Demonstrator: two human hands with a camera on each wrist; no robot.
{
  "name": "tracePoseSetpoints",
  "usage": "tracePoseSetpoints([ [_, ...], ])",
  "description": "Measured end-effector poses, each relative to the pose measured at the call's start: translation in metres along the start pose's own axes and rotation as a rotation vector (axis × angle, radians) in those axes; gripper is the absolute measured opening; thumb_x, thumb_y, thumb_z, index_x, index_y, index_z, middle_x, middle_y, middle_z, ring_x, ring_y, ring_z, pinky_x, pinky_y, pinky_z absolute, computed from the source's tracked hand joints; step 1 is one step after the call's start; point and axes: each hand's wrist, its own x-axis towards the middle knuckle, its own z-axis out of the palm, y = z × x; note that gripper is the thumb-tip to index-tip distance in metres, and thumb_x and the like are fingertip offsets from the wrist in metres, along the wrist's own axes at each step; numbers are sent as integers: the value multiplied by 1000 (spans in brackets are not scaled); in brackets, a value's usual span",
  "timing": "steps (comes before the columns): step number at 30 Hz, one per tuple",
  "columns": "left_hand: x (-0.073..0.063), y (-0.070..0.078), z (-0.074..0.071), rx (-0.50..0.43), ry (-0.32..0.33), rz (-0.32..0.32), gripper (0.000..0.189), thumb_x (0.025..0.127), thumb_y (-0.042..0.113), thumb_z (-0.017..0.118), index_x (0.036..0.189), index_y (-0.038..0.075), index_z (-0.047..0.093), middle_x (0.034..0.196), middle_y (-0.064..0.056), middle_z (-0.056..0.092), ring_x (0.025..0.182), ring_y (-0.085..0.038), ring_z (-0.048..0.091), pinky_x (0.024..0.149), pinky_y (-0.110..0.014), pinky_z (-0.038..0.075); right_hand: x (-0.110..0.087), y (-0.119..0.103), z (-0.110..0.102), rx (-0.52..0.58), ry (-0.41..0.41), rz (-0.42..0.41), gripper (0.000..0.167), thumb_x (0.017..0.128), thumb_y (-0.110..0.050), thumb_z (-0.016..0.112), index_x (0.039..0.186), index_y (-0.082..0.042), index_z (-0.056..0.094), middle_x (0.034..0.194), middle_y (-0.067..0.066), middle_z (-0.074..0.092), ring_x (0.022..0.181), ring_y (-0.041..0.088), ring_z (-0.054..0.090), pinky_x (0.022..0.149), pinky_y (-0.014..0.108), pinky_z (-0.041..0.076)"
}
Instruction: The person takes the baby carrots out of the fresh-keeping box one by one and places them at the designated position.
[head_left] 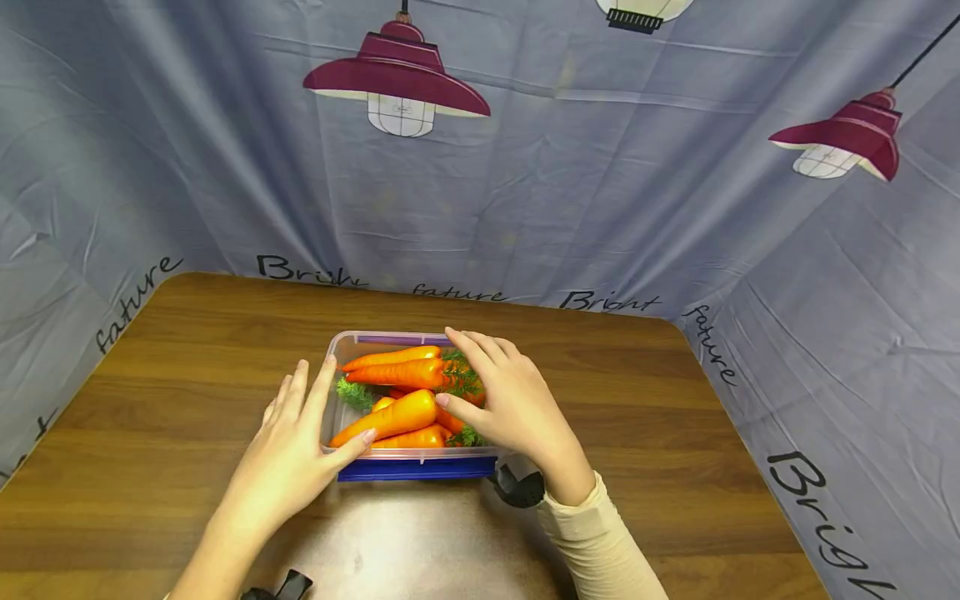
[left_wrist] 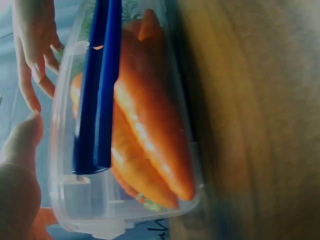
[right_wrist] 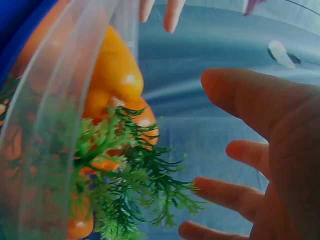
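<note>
Carrots (head_left: 393, 417) sit piled in the clear container (head_left: 386, 336), on the counter (head_left: 180, 400) at 7 o'clock from the centre of your head view. Clock below is read from the container's middle, left to right.

Black lettering (head_left: 138, 304) on the cloth backdrop (head_left: 600, 167): 10. Your left hand (head_left: 288, 446): 8, fingers straight and spread, gripping nothing; index at the left rim, thumb over the near-left corner. Can't tell if either touches. Black wrist device (head_left: 295, 585) below it: 7. Green tuft (head_left: 356, 393) inside the container: 9. Maroon lamp (head_left: 397, 75) printed on the backdrop: 12. Blue latch (head_left: 416, 469) along the near wall: 6. Leafy tops (head_left: 461, 375): 2 and 4. Your right hand (head_left: 513, 400): 3, fingers extended over the right side, thumb well apart from them, holding nothing. Right wrist view puts fingertips just beside the leafy tops; contact unclear. Cream sleeve (head_left: 600, 542): 4. Second maroon lamp (head_left: 847, 133): 2.
</note>
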Motion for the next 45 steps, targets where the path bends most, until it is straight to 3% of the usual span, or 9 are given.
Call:
tracePoseSetpoints([
  [6, -1, -8, 13, -67, -33, -46, 119, 75, 77, 65, 160, 30, -4, 163, -28, 8, 135, -64, 29, 96, -80, 32, 7, 6, 1, 11, -65, -101, 75, 91, -54, 64, 155, -33, 31, 151, -2, 46, 137, 27, 44, 108, 53, 42],
  [10, 1, -13, 20, -129, -47, -71, 124, 72, 77, 69, 159, 33, -7, 165, -23, 3, 138, -62, 26, 94, -82, 31, 12, 8, -2, -11, -112, -114, 73, 93, -54, 61, 155, -32, 31, 150, -1, 47, 136, 29, 46, 108, 52, 42],
  [21, 5, -20, 36, -286, 30, -27, 125, 71, 60, 82, 161, 30, 0, 165, -21, 13, 142, -52, 29, 105, -74, 30, 33, 11, -17, -28, -306, -154, 70, 95, -52, 59, 156, -33, 30, 151, -4, 47, 136, 28, 47, 112, 51, 39],
  [35, 1, -24, 43, -326, 45, -51, 125, 72, 57, 83, 161, 28, 1, 166, -17, 13, 145, -48, 28, 108, -71, 31, 64, 3, -4, -97, -534, -113, 64, 97, -54, 55, 154, -39, 32, 151, 2, 47, 136, 33, 47, 111, 52, 39],
  [45, -2, -27, 44, -318, 30, -73, 124, 72, 59, 82, 160, 30, 0, 167, -16, 11, 145, -49, 28, 107, -72, 31, 75, 1, 10, -89, -642, -89, 61, 97, -61, 47, 154, -44, 30, 151, -5, 49, 125, 26, 44, 96, 47, 45],
])
